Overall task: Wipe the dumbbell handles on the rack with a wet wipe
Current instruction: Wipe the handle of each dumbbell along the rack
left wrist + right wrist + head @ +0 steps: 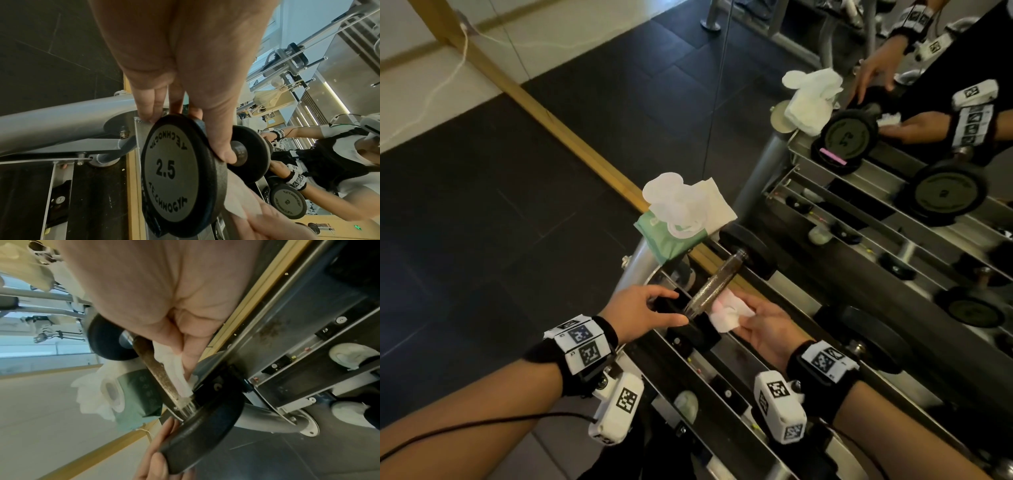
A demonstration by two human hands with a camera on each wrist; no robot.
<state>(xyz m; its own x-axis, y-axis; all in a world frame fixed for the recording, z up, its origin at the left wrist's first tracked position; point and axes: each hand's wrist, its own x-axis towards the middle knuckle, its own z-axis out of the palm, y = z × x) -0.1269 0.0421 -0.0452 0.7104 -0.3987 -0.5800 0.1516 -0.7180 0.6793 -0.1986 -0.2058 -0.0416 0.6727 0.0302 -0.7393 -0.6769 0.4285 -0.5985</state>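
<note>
A dumbbell lies at the left end of the rack (763, 346), its rusty knurled handle (714, 284) pointing away from me. My left hand (671, 306) grips the near black weight plate (176, 170), marked 2.5, thumb on one side and fingers on the other. My right hand (748, 313) pinches a crumpled white wet wipe (726, 313) and presses it against the right side of the handle near that plate. In the right wrist view the wipe (179, 369) lies along the handle (162, 376), with the plate (205, 426) below.
A green wipes pack (671, 240) with a white wipe pulled up sits on the rack's left end post. Another black dumbbell (873, 339) rests to the right. A mirror behind the rack reflects the hands and dumbbells. Dark rubber floor lies to the left.
</note>
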